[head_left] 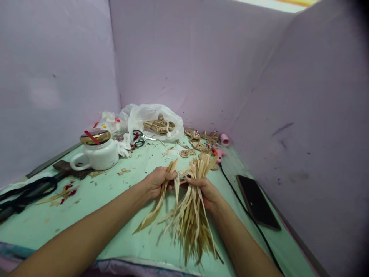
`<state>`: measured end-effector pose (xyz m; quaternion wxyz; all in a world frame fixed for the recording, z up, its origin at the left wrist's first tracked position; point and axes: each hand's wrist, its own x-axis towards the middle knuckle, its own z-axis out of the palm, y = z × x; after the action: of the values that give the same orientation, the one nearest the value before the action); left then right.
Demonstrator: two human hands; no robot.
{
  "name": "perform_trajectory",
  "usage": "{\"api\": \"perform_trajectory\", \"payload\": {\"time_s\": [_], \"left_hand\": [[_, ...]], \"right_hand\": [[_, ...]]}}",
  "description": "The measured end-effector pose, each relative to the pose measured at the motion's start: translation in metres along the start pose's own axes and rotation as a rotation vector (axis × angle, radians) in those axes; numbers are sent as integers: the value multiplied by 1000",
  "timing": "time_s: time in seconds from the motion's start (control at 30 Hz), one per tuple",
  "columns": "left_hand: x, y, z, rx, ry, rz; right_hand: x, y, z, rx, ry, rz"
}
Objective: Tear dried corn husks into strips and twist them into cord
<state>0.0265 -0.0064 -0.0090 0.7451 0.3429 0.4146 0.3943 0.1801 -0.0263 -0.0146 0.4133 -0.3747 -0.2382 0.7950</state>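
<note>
My right hand is closed around a thick bundle of dried straw-coloured leaf strips, whose loose ends fan down over the table. Between the thumb and fingers of my left hand is a smaller bunch of the same strips, hanging to the lower left. A short strand runs across the gap between my two hands. Small woven straw pieces lie on the table beyond the hands.
A lidded white mug and a hammer are at left, with black-handled scissors farther back. Behind stands a plastic bag of strips. On the right are a pink glue gun, its black cord and a phone.
</note>
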Motion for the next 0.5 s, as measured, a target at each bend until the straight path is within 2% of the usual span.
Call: {"api": "perform_trajectory", "payload": {"time_s": [0.07,0.13,0.2,0.37,0.43,0.5], "left_hand": [[1,5,-3,-47,45,-9],[2,12,-7,-121,69,-30],[1,20,-13,-201,58,-43],[2,39,-30,-324,-11,-11],[4,45,-39,-344,-20,28],[7,50,-48,-353,-16,59]], "right_hand": [[1,-5,-4,52,-14,7],[0,-12,-8,129,-53,-83],[-3,-20,-13,184,-114,-180],[-23,-42,-26,232,-258,-263],[-32,-50,-29,226,-256,-376],[-41,-57,-31,89,-181,-446]]}}
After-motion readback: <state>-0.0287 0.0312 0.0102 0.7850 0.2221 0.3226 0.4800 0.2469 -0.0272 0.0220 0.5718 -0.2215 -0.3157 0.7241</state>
